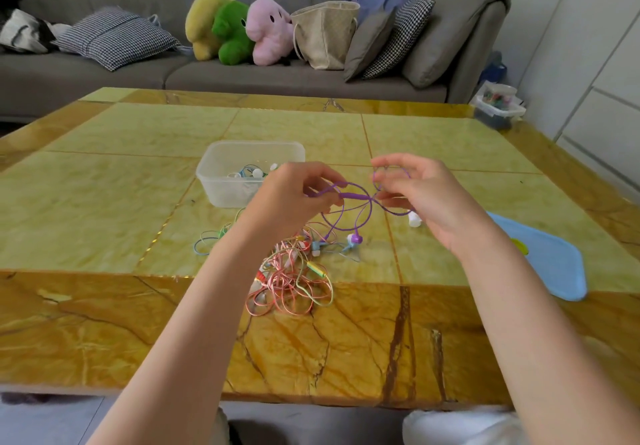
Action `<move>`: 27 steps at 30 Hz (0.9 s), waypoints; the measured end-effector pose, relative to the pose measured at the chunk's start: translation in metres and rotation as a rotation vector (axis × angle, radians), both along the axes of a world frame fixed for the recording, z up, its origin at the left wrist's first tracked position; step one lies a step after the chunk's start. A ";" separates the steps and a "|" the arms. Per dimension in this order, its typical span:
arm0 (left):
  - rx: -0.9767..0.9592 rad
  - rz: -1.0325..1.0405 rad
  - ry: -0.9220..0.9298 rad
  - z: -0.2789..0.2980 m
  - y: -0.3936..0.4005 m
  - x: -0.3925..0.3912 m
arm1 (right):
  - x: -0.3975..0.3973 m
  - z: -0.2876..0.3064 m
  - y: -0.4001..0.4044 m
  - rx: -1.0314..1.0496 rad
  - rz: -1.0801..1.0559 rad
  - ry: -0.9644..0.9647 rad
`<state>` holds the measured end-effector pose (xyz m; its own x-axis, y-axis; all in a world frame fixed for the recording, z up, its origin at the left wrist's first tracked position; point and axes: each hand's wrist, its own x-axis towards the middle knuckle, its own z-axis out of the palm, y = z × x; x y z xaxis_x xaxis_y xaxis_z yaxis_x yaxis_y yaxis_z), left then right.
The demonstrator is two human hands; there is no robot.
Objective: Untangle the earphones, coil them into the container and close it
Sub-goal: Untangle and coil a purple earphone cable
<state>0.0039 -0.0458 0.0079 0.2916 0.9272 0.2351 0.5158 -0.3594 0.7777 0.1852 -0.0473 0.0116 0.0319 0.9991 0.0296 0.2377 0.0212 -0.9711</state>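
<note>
Purple cord [349,196]: its ends run behind the fingers of the left hand [294,195] and the right hand [420,195], so the exact grip cannot be made out.
White piece [414,219]: half hidden behind the right hand; what it is cannot be told.
Container [242,174]: near right corner covered by the left hand; the earphones inside are blurred by the cloudy wall.
Blue lid [554,261]: its left edge lies behind the right forearm.
Yellow thing [519,246]: mostly hidden by the forearm, unidentifiable.
Cable pile [294,278]: too tangled to count.
</note>
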 end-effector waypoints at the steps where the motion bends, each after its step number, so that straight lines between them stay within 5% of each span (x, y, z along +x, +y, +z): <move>1: 0.000 -0.014 -0.032 0.002 0.000 0.000 | 0.002 -0.001 0.000 0.004 -0.011 -0.061; 9: -0.079 0.204 -0.216 -0.001 0.002 0.007 | 0.001 -0.017 0.008 0.082 -0.142 -0.666; 15: -0.102 0.163 -0.165 -0.008 0.001 0.020 | -0.012 0.000 -0.006 0.377 0.106 -0.569; 21: -0.016 0.357 -0.278 -0.006 0.006 0.022 | -0.004 0.000 -0.003 0.476 -0.362 -0.471; 24: -0.004 0.426 -0.336 -0.005 0.009 0.018 | 0.006 0.001 -0.002 0.415 -0.431 -0.427; 27: -0.014 0.447 -0.327 -0.007 0.015 0.014 | 0.010 0.006 -0.004 0.281 -0.371 0.021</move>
